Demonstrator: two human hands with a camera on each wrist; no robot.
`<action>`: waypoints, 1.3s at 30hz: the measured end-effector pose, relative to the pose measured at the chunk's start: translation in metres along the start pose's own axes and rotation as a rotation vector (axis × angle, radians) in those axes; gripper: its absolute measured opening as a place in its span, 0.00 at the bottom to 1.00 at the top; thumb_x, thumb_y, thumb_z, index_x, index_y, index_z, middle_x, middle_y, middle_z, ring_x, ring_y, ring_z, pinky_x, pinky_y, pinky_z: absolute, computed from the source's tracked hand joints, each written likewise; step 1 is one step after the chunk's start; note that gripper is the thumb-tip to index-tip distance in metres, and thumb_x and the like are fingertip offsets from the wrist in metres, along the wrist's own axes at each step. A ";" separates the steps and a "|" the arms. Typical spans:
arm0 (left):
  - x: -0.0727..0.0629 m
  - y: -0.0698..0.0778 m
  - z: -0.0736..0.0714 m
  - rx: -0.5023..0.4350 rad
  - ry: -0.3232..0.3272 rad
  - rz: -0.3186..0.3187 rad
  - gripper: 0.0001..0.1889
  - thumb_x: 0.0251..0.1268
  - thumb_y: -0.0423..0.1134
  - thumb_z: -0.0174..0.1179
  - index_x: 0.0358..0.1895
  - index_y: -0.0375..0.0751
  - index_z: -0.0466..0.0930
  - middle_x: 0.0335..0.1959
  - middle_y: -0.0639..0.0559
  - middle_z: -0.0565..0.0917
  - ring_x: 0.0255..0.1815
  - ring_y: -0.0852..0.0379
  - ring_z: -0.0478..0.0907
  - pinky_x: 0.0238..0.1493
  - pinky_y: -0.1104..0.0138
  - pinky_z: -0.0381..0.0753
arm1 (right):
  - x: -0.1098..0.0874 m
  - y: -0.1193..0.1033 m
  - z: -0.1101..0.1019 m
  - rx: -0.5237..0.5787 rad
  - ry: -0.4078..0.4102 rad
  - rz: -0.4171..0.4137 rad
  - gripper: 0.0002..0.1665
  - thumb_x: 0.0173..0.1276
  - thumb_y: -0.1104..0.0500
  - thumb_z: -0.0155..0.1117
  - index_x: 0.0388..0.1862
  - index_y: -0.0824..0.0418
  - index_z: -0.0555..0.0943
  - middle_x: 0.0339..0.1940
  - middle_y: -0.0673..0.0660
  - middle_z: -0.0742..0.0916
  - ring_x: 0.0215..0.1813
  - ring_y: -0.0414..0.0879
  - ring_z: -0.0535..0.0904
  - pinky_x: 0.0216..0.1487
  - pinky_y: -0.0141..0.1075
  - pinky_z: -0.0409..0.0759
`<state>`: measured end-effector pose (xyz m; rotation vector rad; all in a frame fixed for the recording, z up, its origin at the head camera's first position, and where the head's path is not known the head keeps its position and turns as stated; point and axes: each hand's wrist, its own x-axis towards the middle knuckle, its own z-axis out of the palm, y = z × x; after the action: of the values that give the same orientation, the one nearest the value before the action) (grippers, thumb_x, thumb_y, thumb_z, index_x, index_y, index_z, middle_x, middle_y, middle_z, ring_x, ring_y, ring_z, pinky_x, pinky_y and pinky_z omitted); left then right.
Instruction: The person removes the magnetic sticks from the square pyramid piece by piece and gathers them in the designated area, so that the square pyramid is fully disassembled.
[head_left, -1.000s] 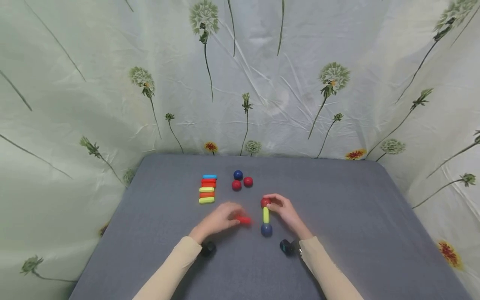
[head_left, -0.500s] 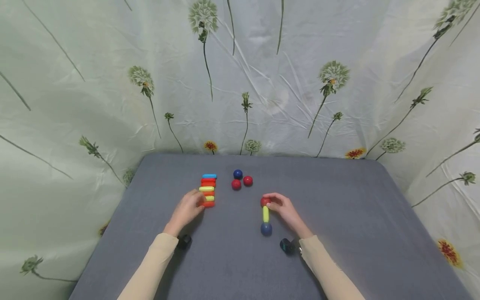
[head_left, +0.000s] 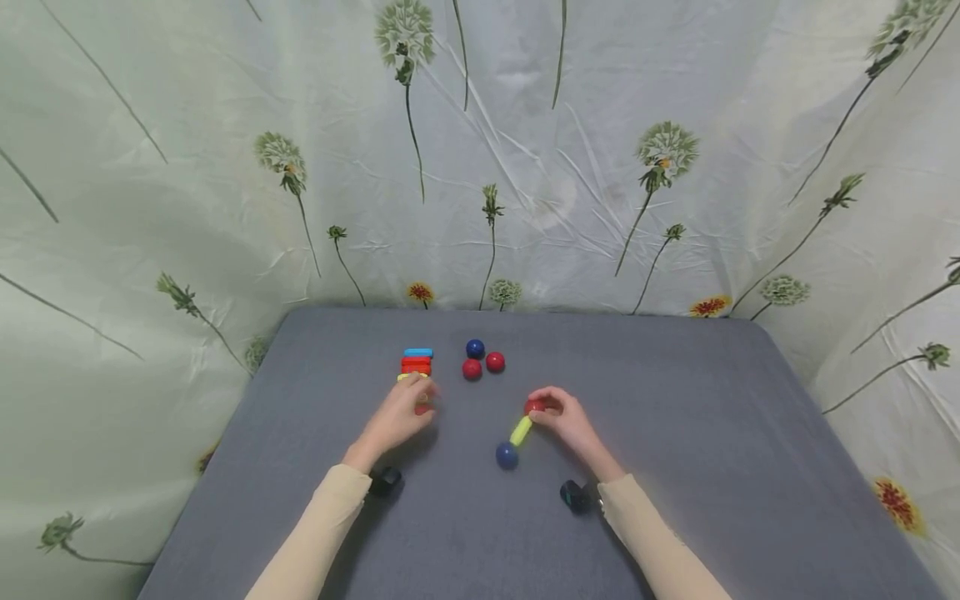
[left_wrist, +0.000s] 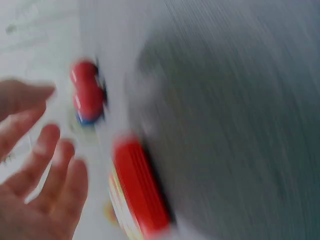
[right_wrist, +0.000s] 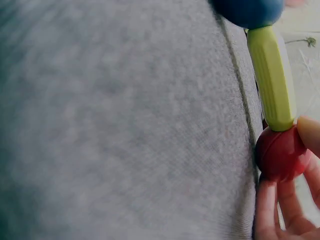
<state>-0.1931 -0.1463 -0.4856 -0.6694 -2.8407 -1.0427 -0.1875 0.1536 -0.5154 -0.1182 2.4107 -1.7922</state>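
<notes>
My right hand [head_left: 568, 421] pinches a red ball [right_wrist: 281, 152] between thumb and fingers. A yellow-green stick [right_wrist: 272, 77] joins that ball to a dark blue ball [head_left: 507, 455], and the joined piece slants toward the near left. My left hand [head_left: 399, 412] is over the near end of a row of coloured sticks, hiding part of it. In the blurred left wrist view its fingers are parted and hold nothing. A red stick [left_wrist: 140, 187] lies apart from those fingers, at the near end of the row.
Beyond the left hand, a blue stick [head_left: 418, 353] and red sticks [head_left: 416, 366] show at the row's far end. Two red balls [head_left: 472, 369] and a blue ball [head_left: 475, 348] sit together at the back of the grey table [head_left: 637, 358]. A flowered curtain [head_left: 585, 167] hangs behind.
My left hand carried a red stick to the row's near end, let it go, and has shifted slightly right. My right hand has swung the joined piece's blue end to the left.
</notes>
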 end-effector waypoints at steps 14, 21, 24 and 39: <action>0.023 0.039 0.059 0.038 -0.288 0.083 0.15 0.57 0.34 0.67 0.47 0.49 0.77 0.47 0.55 0.76 0.48 0.57 0.72 0.52 0.61 0.75 | -0.010 0.003 -0.007 -0.006 -0.049 0.034 0.14 0.62 0.66 0.67 0.46 0.63 0.77 0.45 0.58 0.81 0.48 0.50 0.78 0.51 0.41 0.76; 0.027 0.037 0.056 0.021 -0.267 0.109 0.13 0.57 0.30 0.65 0.45 0.47 0.81 0.47 0.54 0.79 0.51 0.54 0.74 0.55 0.57 0.73 | -0.014 0.001 -0.013 0.011 -0.152 0.030 0.14 0.64 0.68 0.64 0.50 0.64 0.78 0.48 0.60 0.80 0.49 0.50 0.78 0.47 0.37 0.77; 0.030 0.033 0.056 -0.058 -0.185 0.069 0.13 0.57 0.30 0.65 0.46 0.44 0.80 0.46 0.52 0.81 0.50 0.53 0.75 0.55 0.55 0.73 | -0.017 -0.005 -0.015 0.018 -0.169 0.020 0.15 0.64 0.69 0.63 0.50 0.67 0.77 0.49 0.62 0.80 0.48 0.51 0.78 0.46 0.37 0.76; 0.056 0.020 0.062 -0.024 0.127 -0.080 0.13 0.57 0.34 0.69 0.45 0.46 0.83 0.46 0.52 0.83 0.46 0.54 0.79 0.50 0.58 0.77 | -0.012 0.007 -0.016 0.003 -0.153 0.001 0.16 0.64 0.64 0.66 0.50 0.63 0.78 0.48 0.59 0.81 0.48 0.50 0.79 0.48 0.39 0.77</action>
<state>-0.2289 -0.0731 -0.5111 -0.4767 -2.7706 -1.0903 -0.1782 0.1721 -0.5173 -0.2449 2.3021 -1.7185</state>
